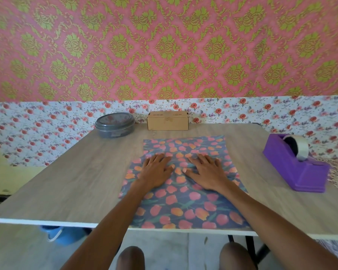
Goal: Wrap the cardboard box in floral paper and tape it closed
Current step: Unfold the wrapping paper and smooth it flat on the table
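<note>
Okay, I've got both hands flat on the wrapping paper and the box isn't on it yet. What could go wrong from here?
1. The paper reaches the table's front edge, so it may slide off once the left hand and right hand lift.
2. The box sits beyond the paper's far end; reaching over could drag or crease the sheet.
3. The tape dispenser seems close to the table's right edge, where a hasty grab might knock it off.

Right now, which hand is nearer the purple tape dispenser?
Right. The right hand lies flat on the floral paper, the tape dispenser off to its right; the left hand lies beyond it, farther left.
</note>
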The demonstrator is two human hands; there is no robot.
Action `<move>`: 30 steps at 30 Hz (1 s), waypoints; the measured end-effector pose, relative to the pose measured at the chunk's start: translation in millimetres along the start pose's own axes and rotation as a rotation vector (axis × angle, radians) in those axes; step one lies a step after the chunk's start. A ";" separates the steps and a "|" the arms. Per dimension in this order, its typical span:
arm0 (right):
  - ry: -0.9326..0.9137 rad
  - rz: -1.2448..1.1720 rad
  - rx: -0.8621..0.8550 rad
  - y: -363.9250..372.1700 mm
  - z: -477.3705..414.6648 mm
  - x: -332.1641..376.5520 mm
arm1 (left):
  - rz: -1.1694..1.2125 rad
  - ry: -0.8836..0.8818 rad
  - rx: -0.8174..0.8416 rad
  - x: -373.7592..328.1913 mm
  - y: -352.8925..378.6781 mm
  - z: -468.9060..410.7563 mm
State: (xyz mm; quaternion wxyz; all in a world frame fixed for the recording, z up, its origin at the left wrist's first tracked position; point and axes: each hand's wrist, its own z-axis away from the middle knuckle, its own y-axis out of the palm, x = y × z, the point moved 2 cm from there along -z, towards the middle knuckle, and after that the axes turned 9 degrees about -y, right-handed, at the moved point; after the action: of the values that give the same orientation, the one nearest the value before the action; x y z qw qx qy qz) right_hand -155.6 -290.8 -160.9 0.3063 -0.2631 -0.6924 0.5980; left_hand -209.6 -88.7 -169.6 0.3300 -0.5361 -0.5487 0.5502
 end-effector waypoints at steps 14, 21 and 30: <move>-0.046 -0.012 0.035 -14.5 -23.6 2.6 | 0.235 -0.471 -0.301 28.9 -42.6 -22.3; -0.076 -0.023 0.117 -5.8 -73.7 9.6 | 0.327 -0.676 -0.045 57.8 -46.3 -74.1; -0.138 -0.015 0.140 3.9 -88.8 8.3 | 0.405 -0.631 -0.252 72.0 -42.6 -100.2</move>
State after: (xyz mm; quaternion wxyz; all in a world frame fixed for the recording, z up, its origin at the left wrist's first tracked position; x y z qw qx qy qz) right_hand -95.7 -225.0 -155.1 0.2802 -0.1939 -0.6703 0.6592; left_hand -138.7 12.6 -127.5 -0.0385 -0.4743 -0.5697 0.6701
